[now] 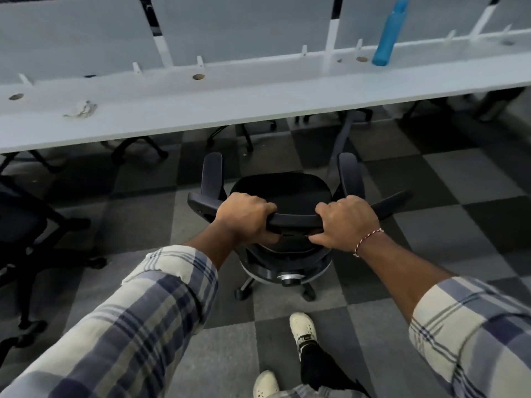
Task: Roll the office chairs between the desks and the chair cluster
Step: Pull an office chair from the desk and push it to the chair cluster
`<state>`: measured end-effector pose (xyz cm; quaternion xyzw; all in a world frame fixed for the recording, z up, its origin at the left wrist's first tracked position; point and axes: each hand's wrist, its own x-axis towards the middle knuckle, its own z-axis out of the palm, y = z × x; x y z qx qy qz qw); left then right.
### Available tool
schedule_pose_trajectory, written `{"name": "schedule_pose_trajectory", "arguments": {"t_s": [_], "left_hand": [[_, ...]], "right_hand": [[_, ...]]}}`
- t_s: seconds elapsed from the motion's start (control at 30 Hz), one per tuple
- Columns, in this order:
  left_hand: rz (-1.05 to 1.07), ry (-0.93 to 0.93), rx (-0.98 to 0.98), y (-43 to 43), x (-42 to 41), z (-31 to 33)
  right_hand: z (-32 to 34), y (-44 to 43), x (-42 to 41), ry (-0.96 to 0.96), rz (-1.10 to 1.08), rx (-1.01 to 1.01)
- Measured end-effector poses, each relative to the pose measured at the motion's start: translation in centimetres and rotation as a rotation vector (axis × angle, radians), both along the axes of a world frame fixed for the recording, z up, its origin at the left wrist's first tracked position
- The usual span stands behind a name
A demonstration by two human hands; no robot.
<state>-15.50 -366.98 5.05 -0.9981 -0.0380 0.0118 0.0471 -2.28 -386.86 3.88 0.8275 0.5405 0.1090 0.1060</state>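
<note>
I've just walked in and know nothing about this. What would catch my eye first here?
At the centre, the left hand and right hand grip the backrest top of a black chair, which faces a long white desk. A blue bottle stands on the desk, upper right.

Dim, soft, wide-angle edge distortion

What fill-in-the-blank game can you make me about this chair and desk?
1. The left hand and the right hand both grip the top of the ____ of the office chair.
2. The bottle on the desk is coloured ____.
3. A thread band circles the ____ wrist.
Missing words: backrest; blue; right.
</note>
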Motion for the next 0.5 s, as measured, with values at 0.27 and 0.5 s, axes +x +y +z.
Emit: {"name": "schedule_pose_trajectory", "arguments": {"t_s": [0.27, 0.5], "left_hand": [[-0.159, 0.024, 0.009, -3.1, 4.2, 0.3], [-0.290, 0.039, -0.021, -6.0, 8.9, 0.4]], "right_hand": [[0.5, -5.0, 0.6, 0.044, -0.138, 0.002], [-0.1, -9.0, 2.5, 0.041, -0.258, 0.057]]}}
